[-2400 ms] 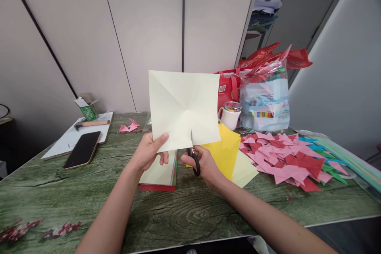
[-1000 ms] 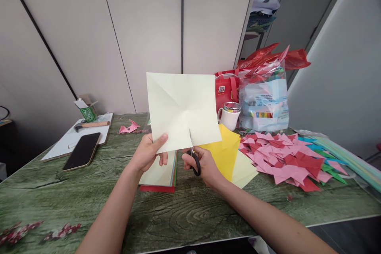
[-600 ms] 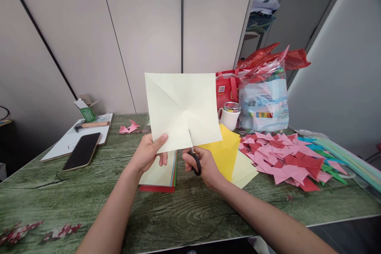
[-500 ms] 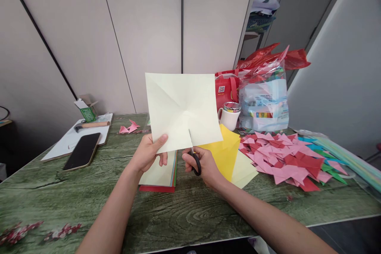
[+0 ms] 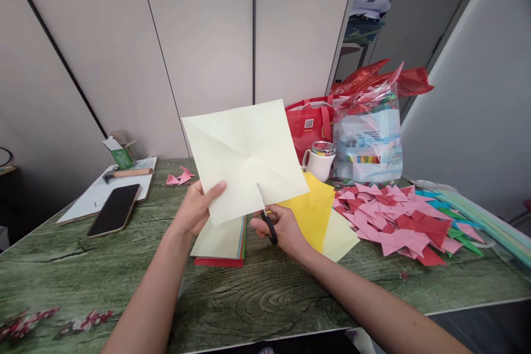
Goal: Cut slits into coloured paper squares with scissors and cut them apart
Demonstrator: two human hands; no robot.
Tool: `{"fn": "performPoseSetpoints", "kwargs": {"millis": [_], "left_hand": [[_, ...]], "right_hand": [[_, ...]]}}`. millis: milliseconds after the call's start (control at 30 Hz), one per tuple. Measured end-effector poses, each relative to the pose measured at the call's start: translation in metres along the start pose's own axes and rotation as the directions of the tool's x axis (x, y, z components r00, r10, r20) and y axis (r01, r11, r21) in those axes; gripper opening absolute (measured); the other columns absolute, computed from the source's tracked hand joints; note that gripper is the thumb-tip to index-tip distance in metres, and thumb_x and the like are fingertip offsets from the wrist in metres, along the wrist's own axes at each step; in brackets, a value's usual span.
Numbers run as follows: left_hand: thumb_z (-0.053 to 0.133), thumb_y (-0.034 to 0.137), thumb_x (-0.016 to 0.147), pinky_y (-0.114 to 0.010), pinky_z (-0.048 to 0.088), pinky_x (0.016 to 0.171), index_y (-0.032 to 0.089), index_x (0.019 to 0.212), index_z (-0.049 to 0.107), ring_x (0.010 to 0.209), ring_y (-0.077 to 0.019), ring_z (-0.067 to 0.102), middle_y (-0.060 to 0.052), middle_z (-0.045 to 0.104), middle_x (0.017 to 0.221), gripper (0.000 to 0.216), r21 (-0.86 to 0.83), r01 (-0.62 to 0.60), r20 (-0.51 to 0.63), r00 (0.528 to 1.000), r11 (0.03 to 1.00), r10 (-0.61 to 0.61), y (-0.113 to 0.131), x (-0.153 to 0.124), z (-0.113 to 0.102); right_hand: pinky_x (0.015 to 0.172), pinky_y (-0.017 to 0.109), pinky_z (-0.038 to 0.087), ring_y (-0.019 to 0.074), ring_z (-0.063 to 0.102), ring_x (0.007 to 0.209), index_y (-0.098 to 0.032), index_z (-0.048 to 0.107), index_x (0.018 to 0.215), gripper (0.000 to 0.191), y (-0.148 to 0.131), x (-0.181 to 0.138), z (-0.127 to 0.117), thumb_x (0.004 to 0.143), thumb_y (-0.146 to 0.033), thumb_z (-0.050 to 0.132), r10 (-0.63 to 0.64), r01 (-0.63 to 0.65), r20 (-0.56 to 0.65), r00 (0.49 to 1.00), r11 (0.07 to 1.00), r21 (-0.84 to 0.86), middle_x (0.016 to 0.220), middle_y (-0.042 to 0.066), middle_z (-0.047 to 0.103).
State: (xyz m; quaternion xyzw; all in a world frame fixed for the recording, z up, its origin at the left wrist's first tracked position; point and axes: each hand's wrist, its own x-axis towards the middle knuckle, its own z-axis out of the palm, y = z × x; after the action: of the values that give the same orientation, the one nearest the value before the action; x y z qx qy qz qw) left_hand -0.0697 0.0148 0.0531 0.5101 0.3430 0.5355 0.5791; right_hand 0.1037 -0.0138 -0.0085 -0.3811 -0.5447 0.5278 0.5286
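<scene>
A pale cream square sheet of paper (image 5: 244, 149) with diagonal creases is held up, tilted, above the table. My left hand (image 5: 197, 207) pinches its lower left part, thumb on the near face. My right hand (image 5: 280, 227) grips black-handled scissors (image 5: 270, 227). Their blades reach into the lower edge of the sheet, one blade lying over its near face. Under the sheet lies a stack of coloured paper (image 5: 219, 240), cream on top and red at the bottom. A yellow sheet (image 5: 317, 207) and another cream sheet (image 5: 342, 238) lie right of my right hand.
Pink and red folded paper pieces (image 5: 398, 218) are heaped on the right. Behind them stand a white mug (image 5: 320, 163), a red bag (image 5: 305, 127) and a filled plastic bag (image 5: 369, 144). A phone (image 5: 115, 210), a hammer (image 5: 133, 173) and a green box (image 5: 122, 157) are at left.
The sheet has turned counterclockwise and shifted left, its left side dropping lower. My left hand has moved slightly left with it. The scissors stay at its lower edge, their handles tilted a little differently.
</scene>
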Motion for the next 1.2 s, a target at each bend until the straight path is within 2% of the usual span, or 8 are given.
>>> {"fn": "performPoseSetpoints", "kwargs": {"millis": [233, 400, 500, 600, 700, 900, 1033, 1200], "left_hand": [[0.07, 0.029, 0.06, -0.031, 0.051, 0.063, 0.012, 0.093, 0.062, 0.071, -0.0209, 0.063, -0.01, 0.068, 0.087, 0.038, -0.002, -0.025, -0.044, 0.999, 1.0, 0.025, -0.0044, 0.0017, -0.0007], [0.069, 0.028, 0.061, -0.032, 0.051, 0.063, 0.012, 0.094, 0.063, 0.071, -0.0215, 0.064, -0.011, 0.068, 0.086, 0.037, 0.017, 0.005, -0.016, 1.0, 1.0, -0.005, -0.0064, 0.0021, -0.0033], [0.069, 0.027, 0.061, -0.033, 0.051, 0.064, 0.012, 0.094, 0.063, 0.07, -0.0214, 0.064, -0.01, 0.068, 0.086, 0.036, 0.004, 0.007, -0.008, 1.0, 1.0, -0.007, -0.0068, 0.0024, -0.0033], [0.069, 0.026, 0.062, -0.032, 0.051, 0.062, 0.012, 0.094, 0.063, 0.069, -0.0209, 0.064, -0.01, 0.069, 0.084, 0.036, -0.001, 0.011, -0.009, 1.0, 1.0, -0.011, -0.0072, 0.003, -0.0031], [0.069, 0.025, 0.061, -0.031, 0.051, 0.062, 0.012, 0.093, 0.063, 0.068, -0.02, 0.064, -0.01, 0.069, 0.083, 0.035, 0.0, 0.014, -0.03, 0.999, 1.0, -0.014, -0.007, 0.0036, -0.0037], [0.072, 0.028, 0.056, -0.029, 0.051, 0.056, 0.01, 0.086, 0.063, 0.065, -0.021, 0.064, -0.01, 0.069, 0.079, 0.036, 0.004, -0.01, -0.102, 0.995, 1.0, 0.01, -0.0029, 0.0032, -0.0053], [0.074, 0.028, 0.053, -0.031, 0.051, 0.058, 0.009, 0.084, 0.063, 0.067, -0.0222, 0.064, -0.01, 0.069, 0.077, 0.037, -0.005, -0.007, -0.122, 0.992, 1.0, 0.007, -0.0004, 0.0034, -0.0053], [0.074, 0.028, 0.053, -0.031, 0.051, 0.059, 0.01, 0.084, 0.064, 0.069, -0.0229, 0.064, -0.011, 0.069, 0.081, 0.037, -0.003, -0.018, -0.11, 0.994, 1.0, 0.017, -0.0016, 0.0037, -0.0062]], "right_hand": [[0.046, 0.021, 0.035, 0.0079, 0.043, 0.048, -0.013, 0.057, 0.066, 0.032, 0.0017, 0.0009, -0.001, 0.055, -0.041, 0.068, 0.01, -0.011, 0.064, 0.998, 1.0, 0.007, 0.051, -0.003, 0.051], [0.058, 0.024, 0.04, 0.0119, 0.05, 0.06, -0.013, 0.061, 0.08, 0.038, -0.0005, 0.0009, -0.0002, 0.054, -0.038, 0.07, 0.006, -0.021, 0.133, 0.991, 0.994, 0.109, 0.064, 0.0, 0.059], [0.064, 0.026, 0.043, 0.016, 0.054, 0.07, -0.015, 0.06, 0.087, 0.042, -0.0004, 0.0011, 0.0011, 0.052, -0.034, 0.072, -0.014, -0.004, 0.112, 0.994, 0.988, 0.154, 0.076, 0.002, 0.062], [0.065, 0.026, 0.044, 0.0155, 0.055, 0.07, -0.017, 0.059, 0.088, 0.04, 0.0008, 0.0015, 0.0008, 0.053, -0.029, 0.073, -0.026, 0.008, 0.099, 0.995, 0.984, 0.178, 0.075, 0.002, 0.062], [0.065, 0.027, 0.045, 0.0155, 0.056, 0.07, -0.016, 0.059, 0.089, 0.04, 0.0018, 0.0021, -0.0014, 0.053, -0.026, 0.073, -0.006, -0.016, 0.115, 0.993, 0.982, 0.186, 0.073, 0.001, 0.063], [0.079, 0.034, 0.044, 0.0221, 0.058, 0.089, -0.015, 0.06, 0.092, 0.049, -0.0001, 0.0027, -0.0039, 0.047, -0.023, 0.076, 0.067, -0.108, 0.19, 0.98, 0.971, 0.214, 0.092, 0.008, 0.065], [0.081, 0.033, 0.043, 0.02, 0.059, 0.087, -0.015, 0.061, 0.09, 0.04, -0.0016, 0.0023, -0.0029, 0.053, -0.026, 0.074, 0.038, -0.073, 0.151, 0.988, 0.969, 0.235, 0.091, 0.008, 0.065], [0.069, 0.027, 0.045, 0.0132, 0.058, 0.071, -0.014, 0.062, 0.082, 0.029, -0.001, 0.0019, -0.0024, 0.06, -0.032, 0.069, 0.003, -0.031, 0.114, 0.994, 0.969, 0.245, 0.079, 0.005, 0.065]]}}
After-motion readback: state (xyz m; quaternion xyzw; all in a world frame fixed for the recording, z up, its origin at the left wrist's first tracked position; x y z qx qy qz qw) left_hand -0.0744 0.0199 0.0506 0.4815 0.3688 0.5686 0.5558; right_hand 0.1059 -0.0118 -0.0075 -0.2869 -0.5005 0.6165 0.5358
